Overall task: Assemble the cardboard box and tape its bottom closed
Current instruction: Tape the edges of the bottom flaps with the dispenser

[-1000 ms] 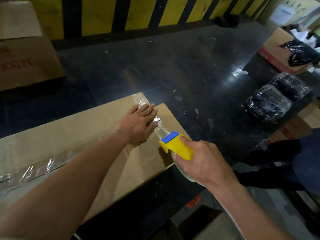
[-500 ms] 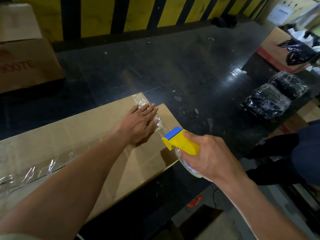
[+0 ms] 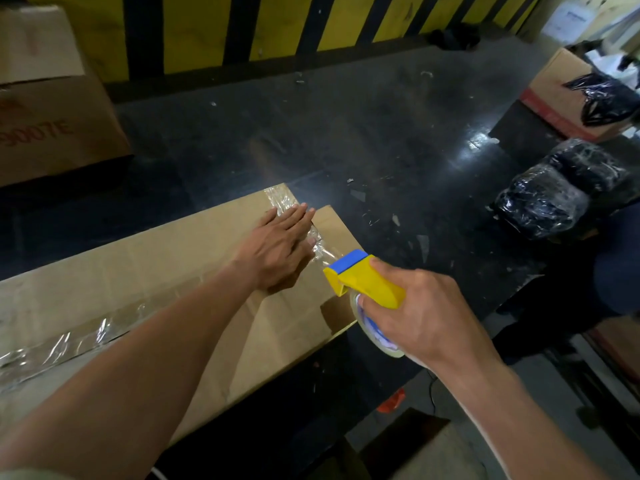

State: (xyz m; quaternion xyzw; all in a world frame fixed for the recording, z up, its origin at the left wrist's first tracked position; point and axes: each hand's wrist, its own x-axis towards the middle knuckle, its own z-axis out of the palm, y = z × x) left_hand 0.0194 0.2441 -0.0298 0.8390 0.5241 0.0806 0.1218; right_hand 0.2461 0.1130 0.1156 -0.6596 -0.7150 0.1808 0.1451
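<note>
A brown cardboard box (image 3: 145, 261) lies bottom-up across the lower left, its flaps closed. Clear tape (image 3: 62, 341) runs along the centre seam, and a second strip (image 3: 282, 200) crosses the right end. My left hand (image 3: 277, 249) lies flat with straight fingers on that strip near the box's right end. My right hand (image 3: 420, 315) grips a yellow tape dispenser (image 3: 363, 280) with a blue front and a clear tape roll (image 3: 372, 327), held just off the box's right edge. A short stretch of tape spans from the dispenser to the box under my left fingers.
The box rests on a dark glossy floor (image 3: 363, 140). A printed cardboard carton (image 3: 52, 109) stands at the far left. Black plastic-wrapped bundles (image 3: 554, 199) and an open carton (image 3: 568, 95) sit at the right. A yellow-and-black striped wall (image 3: 277, 26) runs behind.
My right hand has pulled the dispenser a little to the right, off the box's edge, stretching the tape. My left hand has stayed pressed on the strip.
</note>
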